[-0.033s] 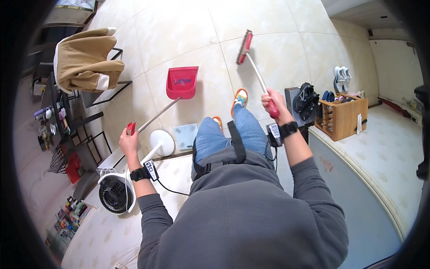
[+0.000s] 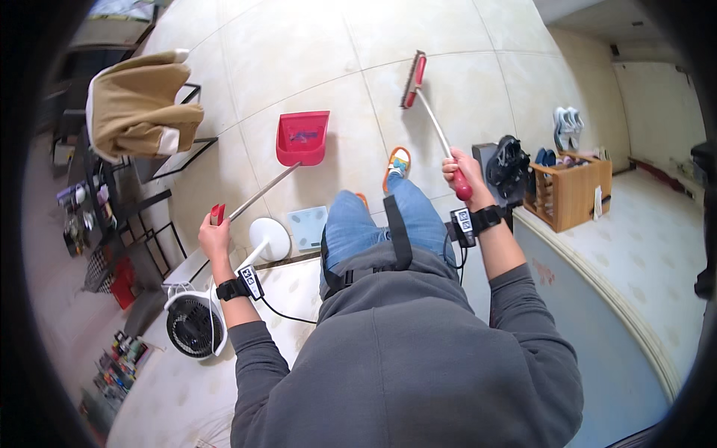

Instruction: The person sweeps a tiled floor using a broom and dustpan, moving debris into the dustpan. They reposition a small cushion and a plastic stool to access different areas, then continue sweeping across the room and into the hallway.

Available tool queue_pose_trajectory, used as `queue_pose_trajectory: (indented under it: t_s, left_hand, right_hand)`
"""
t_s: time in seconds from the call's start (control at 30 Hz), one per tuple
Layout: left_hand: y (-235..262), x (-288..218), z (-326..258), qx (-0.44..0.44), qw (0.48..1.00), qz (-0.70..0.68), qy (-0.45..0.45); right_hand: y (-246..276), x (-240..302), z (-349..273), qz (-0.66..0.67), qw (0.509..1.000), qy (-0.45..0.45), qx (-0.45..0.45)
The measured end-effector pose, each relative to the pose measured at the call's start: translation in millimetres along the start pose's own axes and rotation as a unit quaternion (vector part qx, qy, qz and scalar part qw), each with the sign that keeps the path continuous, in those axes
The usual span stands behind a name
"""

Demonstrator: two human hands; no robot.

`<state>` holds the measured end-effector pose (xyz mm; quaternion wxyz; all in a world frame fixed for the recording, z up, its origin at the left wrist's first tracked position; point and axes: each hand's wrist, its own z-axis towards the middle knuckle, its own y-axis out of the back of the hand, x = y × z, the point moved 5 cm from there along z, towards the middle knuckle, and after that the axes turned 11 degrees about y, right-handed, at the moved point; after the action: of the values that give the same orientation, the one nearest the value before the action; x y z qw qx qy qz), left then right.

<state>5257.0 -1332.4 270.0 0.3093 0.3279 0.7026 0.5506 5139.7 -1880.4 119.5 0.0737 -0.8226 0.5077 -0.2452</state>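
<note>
My right hand (image 2: 463, 173) is closed around the handle of a broom (image 2: 414, 81), above its red bulb-shaped end. The broom's pale shaft reaches forward to a red head with dark bristles, to the right of the dustpan. In my left hand (image 2: 215, 237) is the upper end of the long handle of a red dustpan (image 2: 302, 138). The pan sits on the tiles ahead of me, its inside facing up, with a dark bluish patch in it. A gap of floor separates broom head and pan.
Left of my legs are a glass scale (image 2: 308, 228) and a white fan (image 2: 193, 325) with a round base. A chair draped with a tan garment (image 2: 142, 104) stands far left. On the right are black shoes (image 2: 508, 166) and a wooden shoe rack (image 2: 571, 194).
The broom head has shifted slightly to the right, and my right hand has moved a little right and toward me. The dustpan and my left hand look nearly unmoved.
</note>
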Motion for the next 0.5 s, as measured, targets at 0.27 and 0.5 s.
queue_pose_trajectory:
  t_s: [0.27, 0.5]
  left_hand:
    - [-35.5, -73.7, 24.1, 0.069, 0.996, 0.037, -0.038]
    - [-42.9, -116.2, 36.8, 0.125, 0.991, -0.03, -0.045]
  right_hand:
    - [110.9, 75.7, 35.3, -0.13, 0.96, 0.187, -0.165]
    - [169.4, 69.4, 131.6, -0.075, 0.937, 0.208, -0.271]
